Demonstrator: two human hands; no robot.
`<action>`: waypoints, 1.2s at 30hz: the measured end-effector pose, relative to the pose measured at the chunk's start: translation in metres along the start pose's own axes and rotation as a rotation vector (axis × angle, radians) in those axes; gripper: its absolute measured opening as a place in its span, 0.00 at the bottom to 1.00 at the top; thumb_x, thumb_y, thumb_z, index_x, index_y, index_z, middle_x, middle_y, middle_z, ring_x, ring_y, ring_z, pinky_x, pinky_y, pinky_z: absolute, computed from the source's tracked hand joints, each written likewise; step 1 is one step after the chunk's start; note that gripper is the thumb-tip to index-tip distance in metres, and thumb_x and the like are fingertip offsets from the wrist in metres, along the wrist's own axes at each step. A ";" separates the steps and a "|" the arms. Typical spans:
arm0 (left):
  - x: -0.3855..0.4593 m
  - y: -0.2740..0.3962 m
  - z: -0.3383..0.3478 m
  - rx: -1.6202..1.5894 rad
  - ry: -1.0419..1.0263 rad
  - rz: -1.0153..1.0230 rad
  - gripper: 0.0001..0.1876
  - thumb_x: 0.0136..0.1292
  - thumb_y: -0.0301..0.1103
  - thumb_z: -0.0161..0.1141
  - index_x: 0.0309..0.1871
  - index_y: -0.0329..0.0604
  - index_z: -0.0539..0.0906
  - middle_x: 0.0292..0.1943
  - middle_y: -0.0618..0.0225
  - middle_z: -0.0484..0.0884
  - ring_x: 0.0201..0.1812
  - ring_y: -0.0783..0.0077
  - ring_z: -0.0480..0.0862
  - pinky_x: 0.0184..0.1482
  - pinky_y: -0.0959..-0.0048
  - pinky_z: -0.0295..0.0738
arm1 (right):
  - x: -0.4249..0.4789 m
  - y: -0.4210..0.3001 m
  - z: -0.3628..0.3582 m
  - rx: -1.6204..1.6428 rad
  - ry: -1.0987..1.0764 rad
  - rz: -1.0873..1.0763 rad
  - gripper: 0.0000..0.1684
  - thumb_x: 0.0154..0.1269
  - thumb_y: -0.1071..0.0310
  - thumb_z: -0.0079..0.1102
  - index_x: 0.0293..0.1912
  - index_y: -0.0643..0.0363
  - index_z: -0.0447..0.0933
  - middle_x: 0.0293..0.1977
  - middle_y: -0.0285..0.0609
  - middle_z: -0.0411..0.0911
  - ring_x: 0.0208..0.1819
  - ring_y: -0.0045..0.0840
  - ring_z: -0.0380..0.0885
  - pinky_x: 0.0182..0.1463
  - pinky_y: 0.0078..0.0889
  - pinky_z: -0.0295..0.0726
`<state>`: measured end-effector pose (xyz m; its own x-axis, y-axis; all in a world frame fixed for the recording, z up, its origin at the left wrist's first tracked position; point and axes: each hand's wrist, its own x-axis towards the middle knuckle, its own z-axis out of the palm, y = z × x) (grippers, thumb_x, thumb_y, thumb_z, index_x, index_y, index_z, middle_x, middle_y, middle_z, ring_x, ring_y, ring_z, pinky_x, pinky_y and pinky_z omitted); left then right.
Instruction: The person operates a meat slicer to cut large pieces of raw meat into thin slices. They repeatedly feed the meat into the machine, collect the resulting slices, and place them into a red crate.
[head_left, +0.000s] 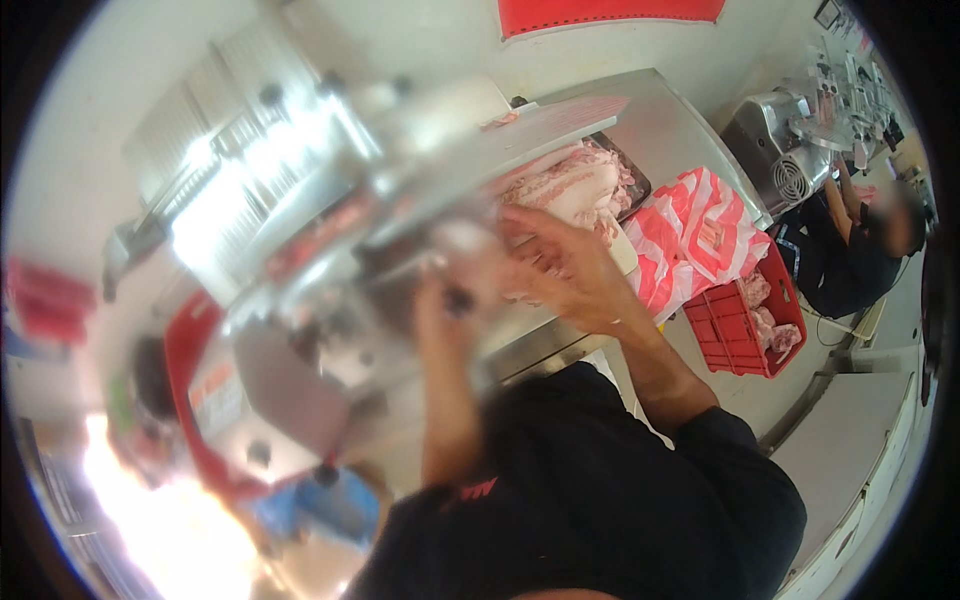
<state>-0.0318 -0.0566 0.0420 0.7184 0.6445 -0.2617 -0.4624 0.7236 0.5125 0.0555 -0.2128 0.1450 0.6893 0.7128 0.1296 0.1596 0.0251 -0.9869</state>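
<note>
My right hand (566, 274) reaches over the metal worktable beside a pile of pale, fatty meat slices (574, 180). Its thumb and fingers are spread apart around reddish meat, and whether they grip it is hidden. My left hand (446, 289) is close to its left, at the slicing machine (255, 420). Blur covers its fingers, so what it touches or holds cannot be made out. The meat pile lies on a dark-rimmed tray (637, 184), under a slanted metal plate (555, 135).
A red-and-white striped plastic bag (697, 232) lies at the table's right edge, with meat on it. Below stands a red crate (724, 330) holding several meat pieces (784, 337). Another person (847, 247) works at a second machine (772, 142). Something blue (337, 506) is lower left.
</note>
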 end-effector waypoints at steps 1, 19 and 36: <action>-0.009 0.000 0.004 0.138 0.070 -0.037 0.18 0.76 0.41 0.55 0.59 0.38 0.78 0.46 0.61 0.85 0.39 0.69 0.87 0.39 0.68 0.86 | -0.001 0.003 0.009 0.115 -0.031 0.006 0.33 0.66 0.60 0.73 0.63 0.68 0.74 0.50 0.49 0.83 0.46 0.24 0.82 0.48 0.28 0.81; 0.021 0.039 0.037 0.185 -0.089 0.171 0.11 0.69 0.34 0.64 0.49 0.40 0.80 0.37 0.68 0.84 0.31 0.73 0.83 0.41 0.69 0.82 | 0.046 0.020 -0.087 -0.260 0.358 -0.048 0.15 0.61 0.70 0.74 0.45 0.67 0.83 0.28 0.37 0.82 0.31 0.17 0.77 0.36 0.25 0.76; 0.041 0.010 -0.033 -0.133 -0.017 0.041 0.14 0.71 0.33 0.55 0.57 0.40 0.78 0.35 0.58 0.83 0.23 0.74 0.77 0.19 0.80 0.72 | 0.034 0.018 -0.041 -0.795 0.252 -0.582 0.18 0.57 0.71 0.75 0.47 0.63 0.84 0.47 0.42 0.81 0.45 0.29 0.80 0.45 0.30 0.78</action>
<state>-0.0238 -0.0146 0.0099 0.7058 0.6708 -0.2278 -0.5558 0.7238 0.4089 0.1109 -0.2165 0.1361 0.4692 0.5681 0.6761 0.8780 -0.2181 -0.4260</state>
